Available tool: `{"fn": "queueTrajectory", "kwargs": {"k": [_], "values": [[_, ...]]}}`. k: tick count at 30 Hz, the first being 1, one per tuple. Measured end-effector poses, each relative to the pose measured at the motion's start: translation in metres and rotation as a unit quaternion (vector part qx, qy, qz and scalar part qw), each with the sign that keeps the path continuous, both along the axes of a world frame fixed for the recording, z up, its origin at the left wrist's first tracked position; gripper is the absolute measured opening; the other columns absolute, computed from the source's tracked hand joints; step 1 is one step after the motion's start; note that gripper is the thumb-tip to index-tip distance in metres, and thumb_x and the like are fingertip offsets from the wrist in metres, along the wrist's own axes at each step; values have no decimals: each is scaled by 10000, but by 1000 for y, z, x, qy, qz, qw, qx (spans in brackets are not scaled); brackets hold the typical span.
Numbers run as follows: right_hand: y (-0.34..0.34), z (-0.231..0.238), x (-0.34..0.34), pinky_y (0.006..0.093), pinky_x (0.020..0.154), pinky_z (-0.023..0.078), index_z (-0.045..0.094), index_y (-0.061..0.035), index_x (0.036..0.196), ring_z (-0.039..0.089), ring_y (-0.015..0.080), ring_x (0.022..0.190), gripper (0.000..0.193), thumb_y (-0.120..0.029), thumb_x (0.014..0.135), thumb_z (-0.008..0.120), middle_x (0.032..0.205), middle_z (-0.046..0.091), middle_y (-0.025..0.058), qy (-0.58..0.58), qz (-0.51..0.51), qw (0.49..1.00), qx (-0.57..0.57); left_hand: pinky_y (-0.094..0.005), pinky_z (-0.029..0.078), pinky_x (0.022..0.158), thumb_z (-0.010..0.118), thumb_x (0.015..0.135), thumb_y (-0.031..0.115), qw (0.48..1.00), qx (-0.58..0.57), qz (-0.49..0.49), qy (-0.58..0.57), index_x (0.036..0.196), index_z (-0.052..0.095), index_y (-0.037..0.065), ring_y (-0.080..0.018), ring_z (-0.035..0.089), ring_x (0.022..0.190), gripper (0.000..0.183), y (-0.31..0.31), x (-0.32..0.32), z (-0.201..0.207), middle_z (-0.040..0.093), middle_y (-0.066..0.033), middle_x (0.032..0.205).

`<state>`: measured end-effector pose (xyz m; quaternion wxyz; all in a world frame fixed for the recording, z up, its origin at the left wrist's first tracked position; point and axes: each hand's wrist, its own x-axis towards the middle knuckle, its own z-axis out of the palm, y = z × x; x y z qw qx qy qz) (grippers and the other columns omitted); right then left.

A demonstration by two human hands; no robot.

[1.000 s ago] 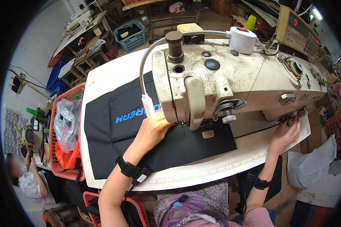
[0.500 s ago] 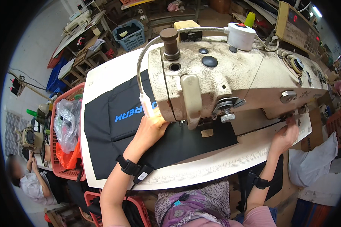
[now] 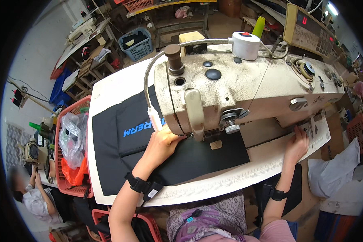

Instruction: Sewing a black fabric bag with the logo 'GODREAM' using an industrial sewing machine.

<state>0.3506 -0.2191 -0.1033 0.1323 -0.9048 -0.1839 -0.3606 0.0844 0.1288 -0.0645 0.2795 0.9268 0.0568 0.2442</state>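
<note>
A large off-white sewing machine stands on a pale table. Under its head lies a black fabric piece with blue lettering and a stitched panel. My left hand rests over the fabric by the needle area. Its fingers are bent together, with the tips partly hidden by the lamp and the machine head; what they pinch cannot be made out. At the right end of the machine bed, my right hand has curled fingers close to a metal plate. Anything inside them is too small to see.
A gooseneck lamp hangs beside the needle. Left of the table stands a red basket holding plastic bags. A control panel rises at the back right. A white sack is at the right. Another person sits at far left.
The view has shifted slightly, moving the machine leftward in the picture. My right hand has drawn a little left and down, its fingers curled. My left hand stays by the needle area.
</note>
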Motion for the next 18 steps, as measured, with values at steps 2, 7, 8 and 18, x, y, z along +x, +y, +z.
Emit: {"fn": "queueTrajectory", "kwargs": {"k": [2,7,8,18], "values": [[5,6,-5,423,923,464,681,-31,1101,595,339,1070,345,43,785,564,1127,654,133,-42,19,998,53,-397,523,684,715,777,29,1000,-5,2,0,904,714,33,-327,640,833,127,0,-2,-2,661,-128,853],[16,23,-14,433,993,408,582,-10,1234,529,349,1181,421,18,814,568,1249,580,158,-104,37,991,78,-391,527,692,712,788,33,1000,-11,-6,-7,932,712,38,-333,644,848,144,1,-1,1,670,-126,879],[15,22,-14,439,1015,388,560,-9,1258,503,353,1213,442,11,817,572,1281,555,162,-88,41,992,78,-391,527,692,712,788,33,1000,-11,-5,-8,932,712,38,-333,644,848,144,1,-1,2,670,-126,879],[20,29,-23,450,1034,370,525,9,1292,467,352,1253,476,53,823,596,1320,511,176,-81,77,983,147,-406,511,814,603,861,-4,993,-84,49,67,981,663,-3,-395,603,989,134,3,-3,10,630,-177,1062]]}}
